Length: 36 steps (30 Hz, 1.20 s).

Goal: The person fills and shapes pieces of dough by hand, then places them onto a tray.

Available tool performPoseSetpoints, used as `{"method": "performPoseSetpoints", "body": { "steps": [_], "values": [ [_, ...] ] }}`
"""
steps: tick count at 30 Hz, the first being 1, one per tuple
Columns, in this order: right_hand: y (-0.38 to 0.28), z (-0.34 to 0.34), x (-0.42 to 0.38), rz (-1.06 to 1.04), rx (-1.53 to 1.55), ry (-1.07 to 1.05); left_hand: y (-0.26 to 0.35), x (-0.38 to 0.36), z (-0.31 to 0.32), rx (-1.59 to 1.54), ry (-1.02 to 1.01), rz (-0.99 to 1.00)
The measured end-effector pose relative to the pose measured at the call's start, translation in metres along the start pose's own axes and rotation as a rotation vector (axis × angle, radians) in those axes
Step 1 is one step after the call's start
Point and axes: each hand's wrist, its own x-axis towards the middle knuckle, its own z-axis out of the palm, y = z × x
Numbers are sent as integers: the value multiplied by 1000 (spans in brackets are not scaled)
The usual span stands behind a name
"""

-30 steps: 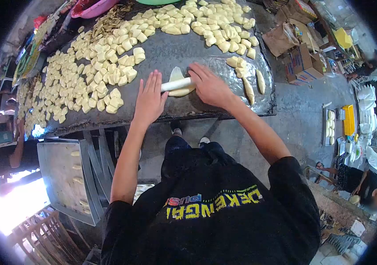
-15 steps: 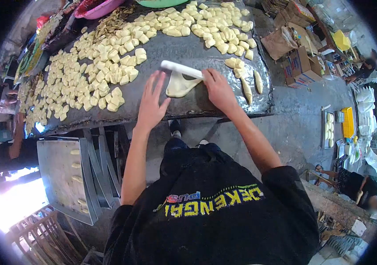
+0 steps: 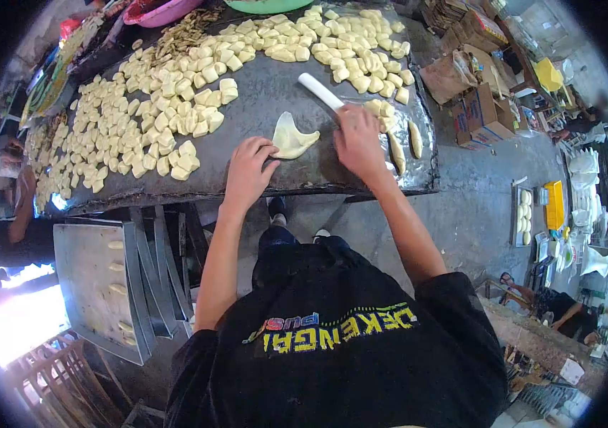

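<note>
A thin, flattened sheet of dough (image 3: 292, 139) lies on the dark tabletop, with a raised point at the top. My left hand (image 3: 249, 170) touches its lower left edge, fingers curled and pressed together there. To the right, my right hand (image 3: 361, 143) is wrapped round the near end of a white rolling pin (image 3: 320, 90), whose far end points up and left. The pin is apart from the dough sheet. Beside my right hand are two long dough strips (image 3: 416, 140) and a few dough lumps (image 3: 380, 108).
Many dough pieces (image 3: 176, 100) cover the table's (image 3: 261, 89) far and left parts. Pink (image 3: 158, 13) and green (image 3: 265, 6) basins stand at the back. Metal trays (image 3: 97, 285) are below left, cardboard boxes (image 3: 486, 118) to the right. Other people are at both sides.
The rolling pin has come off the dough and swung to the right with my right hand. My left hand has moved down to the dough's edge, its fingers now curled.
</note>
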Motion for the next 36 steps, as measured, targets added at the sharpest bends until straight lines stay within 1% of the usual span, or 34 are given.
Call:
{"method": "performPoseSetpoints", "body": {
  "steps": [2, 3, 5, 6, 7, 8, 9, 11, 12, 13, 14, 15, 16, 17, 19, 21, 23, 24, 26, 27, 29, 30, 31, 33, 34, 36],
  "values": [
    [-6, 5, -4, -275, 400, -194, 0, 1, 3, -20, 23, -41],
    [-10, 8, -5, -275, 402, -197, 1, 2, 4, -20, 21, -44],
    [-18, 17, -6, -298, 430, -268, 3, 6, 4, 9, 43, -61],
    [-16, 24, -5, -283, 409, -271, 2, 7, 7, 11, 42, -65],
    [-15, 30, -6, -286, 414, -272, 1, 9, 9, 12, 28, -151],
    [-14, 36, -7, -241, 407, -236, 0, 10, 11, 12, 15, -238],
    [-15, 38, -5, -196, 398, -199, -1, 11, 14, 16, 16, -241],
    [-17, 43, -6, -182, 418, -174, -3, 14, 21, 4, 83, -364],
    [-22, 44, -5, -99, 365, -156, 0, 17, 23, 6, 82, -370],
    [-26, 46, -4, -14, 311, -139, 4, 22, 25, 77, 110, -380],
    [-30, 50, -2, -11, 313, -145, 7, 27, 28, 148, 135, -388],
    [-35, 53, 1, 42, 234, -107, 7, 32, 32, 145, 128, -391],
    [-38, 56, 5, 93, 153, -68, 6, 39, 36, 235, 206, -364],
    [-39, 61, 12, 100, 150, -75, 2, 48, 39, 324, 282, -334],
    [-37, 72, 28, 114, 79, -11, -12, 70, 44, 337, 285, -326],
    [-32, 84, 51, 142, 80, -18, -28, 96, 46, 344, 287, -321],
    [-24, 102, 78, 162, 79, -22, -48, 128, 42, 370, 316, -214],
    [-20, 113, 93, 150, 56, -9, -59, 146, 44, 359, 313, -220],
    [-13, 132, 126, 134, 44, 5, -82, 179, 49, 502, 358, -114],
    [-8, 140, 139, 132, 34, -14, -94, 193, 51, 487, 350, -127],
    [3, 149, 158, 77, 60, -95, -112, 213, 48, 473, 355, -63],
    [7, 145, 162, 76, 113, -132, -118, 219, 42, 388, 384, -52],
    [8, 129, 168, 75, 103, -139, -115, 223, 30, 376, 385, -57],
    [5, 91, 164, 363, 605, -523, -103, 211, 7, 112, 479, -186],
    [1, 81, 157, 362, 602, -528, -101, 200, 2, 60, 530, -186],
    [-3, 69, 144, -50, 648, -519, -87, 172, -13, 24, 523, -224]
  ]
}}
